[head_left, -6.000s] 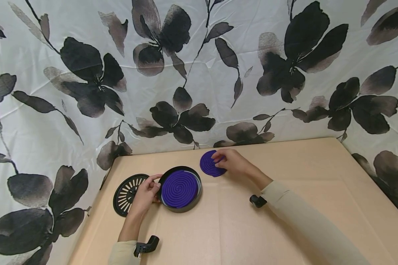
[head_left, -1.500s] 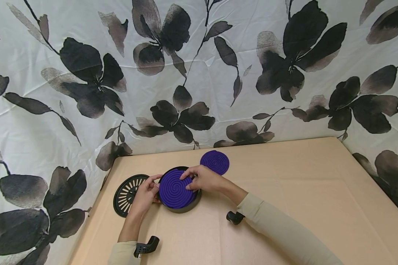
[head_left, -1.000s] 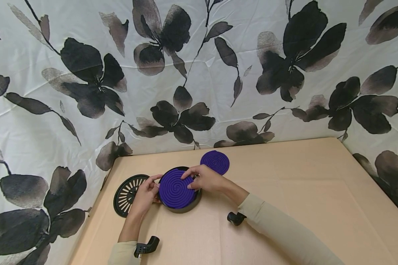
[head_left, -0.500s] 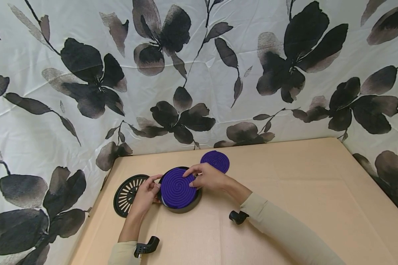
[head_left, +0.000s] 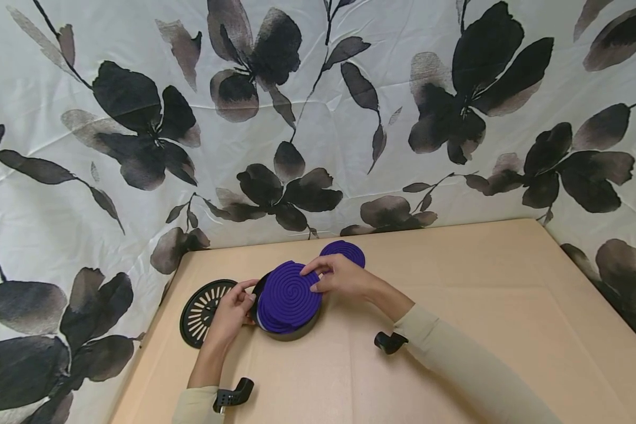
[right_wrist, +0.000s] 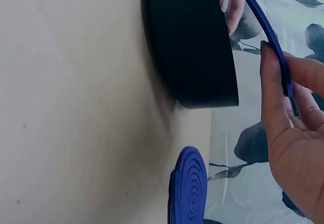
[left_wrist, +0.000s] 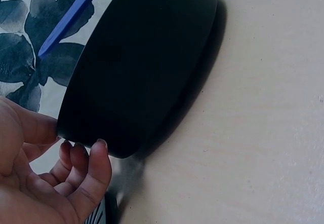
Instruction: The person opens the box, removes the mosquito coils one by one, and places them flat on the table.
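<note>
Black container [left_wrist: 136,57] smooth, matt; held purple disc [head_left: 288,297] ridged, rubbery-looking; floral cloth [head_left: 360,194] creased

Purple spiral disc [head_left: 288,297], tilted, above black container [left_wrist: 136,72]

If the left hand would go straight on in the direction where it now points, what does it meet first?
Most likely the black round container, whose edge the left hand holds. The purple spiral disc in the right hand seems above it, though depth is hard to judge.
</note>
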Demonstrator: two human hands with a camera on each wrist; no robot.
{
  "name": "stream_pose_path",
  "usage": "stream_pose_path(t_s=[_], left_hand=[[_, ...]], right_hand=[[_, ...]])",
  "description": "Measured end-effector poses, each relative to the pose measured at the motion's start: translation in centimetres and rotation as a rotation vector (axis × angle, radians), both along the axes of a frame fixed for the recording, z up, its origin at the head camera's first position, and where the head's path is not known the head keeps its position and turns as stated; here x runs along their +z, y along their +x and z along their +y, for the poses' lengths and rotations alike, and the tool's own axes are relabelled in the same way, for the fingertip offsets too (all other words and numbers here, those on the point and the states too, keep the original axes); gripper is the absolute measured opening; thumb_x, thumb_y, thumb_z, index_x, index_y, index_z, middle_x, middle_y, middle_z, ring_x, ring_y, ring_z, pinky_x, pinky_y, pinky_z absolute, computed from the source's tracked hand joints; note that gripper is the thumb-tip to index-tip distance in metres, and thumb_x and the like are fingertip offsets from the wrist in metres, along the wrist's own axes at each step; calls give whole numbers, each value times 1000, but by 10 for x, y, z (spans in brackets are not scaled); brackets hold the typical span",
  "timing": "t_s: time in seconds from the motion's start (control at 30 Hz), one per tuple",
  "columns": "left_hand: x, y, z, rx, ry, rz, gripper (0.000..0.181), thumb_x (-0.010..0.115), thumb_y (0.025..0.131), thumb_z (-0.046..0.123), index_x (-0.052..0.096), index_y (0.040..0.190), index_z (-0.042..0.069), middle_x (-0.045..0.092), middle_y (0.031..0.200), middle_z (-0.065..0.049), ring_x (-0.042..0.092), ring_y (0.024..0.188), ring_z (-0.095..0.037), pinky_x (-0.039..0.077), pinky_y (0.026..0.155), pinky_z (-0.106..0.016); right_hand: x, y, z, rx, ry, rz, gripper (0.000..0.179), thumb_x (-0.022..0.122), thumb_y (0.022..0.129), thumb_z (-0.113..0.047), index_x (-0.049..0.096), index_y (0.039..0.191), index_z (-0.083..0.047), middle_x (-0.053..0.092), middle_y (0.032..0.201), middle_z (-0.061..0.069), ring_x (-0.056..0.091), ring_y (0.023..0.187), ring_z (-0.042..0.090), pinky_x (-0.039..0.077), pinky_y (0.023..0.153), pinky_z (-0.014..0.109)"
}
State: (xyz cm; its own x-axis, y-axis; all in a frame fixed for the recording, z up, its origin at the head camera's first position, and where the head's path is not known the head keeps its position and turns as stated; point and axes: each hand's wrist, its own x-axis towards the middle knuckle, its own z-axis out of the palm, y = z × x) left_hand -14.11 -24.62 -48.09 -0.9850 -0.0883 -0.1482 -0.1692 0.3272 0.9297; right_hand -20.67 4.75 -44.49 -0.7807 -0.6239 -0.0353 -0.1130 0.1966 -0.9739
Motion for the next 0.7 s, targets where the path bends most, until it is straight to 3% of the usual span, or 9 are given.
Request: stream_pose_path(t_s=[0.1, 0.43, 0.7], left_hand=[[0, 2, -1, -2, -12, 5, 38, 53, 105, 8, 55, 143, 10, 52, 94, -11, 56, 73, -20, 58, 58, -33], [0, 8, 3, 7, -21, 18, 36, 53, 105, 6, 58, 140, 12, 51, 91, -10, 55, 71, -19, 59, 58, -32], [-2, 12, 4, 19, -1, 2, 38, 52, 105, 7, 55, 143, 11, 52, 93, -8, 56, 73, -20, 58, 58, -31]], right_hand=[[1, -1, 6, -4, -1, 19, 35, 79, 85, -5, 73, 118, -14, 65, 131, 3, 59, 103, 15, 51, 81, 25], [0, 0, 26, 9, -65, -20, 36, 74, 87, 2, 70, 122, -4, 70, 112, 11, 66, 86, 16, 58, 72, 25], [-1, -1, 42, -23, -56, -34, 36, 74, 87, 1, 69, 123, -4, 69, 111, 12, 66, 96, 20, 60, 78, 28]])
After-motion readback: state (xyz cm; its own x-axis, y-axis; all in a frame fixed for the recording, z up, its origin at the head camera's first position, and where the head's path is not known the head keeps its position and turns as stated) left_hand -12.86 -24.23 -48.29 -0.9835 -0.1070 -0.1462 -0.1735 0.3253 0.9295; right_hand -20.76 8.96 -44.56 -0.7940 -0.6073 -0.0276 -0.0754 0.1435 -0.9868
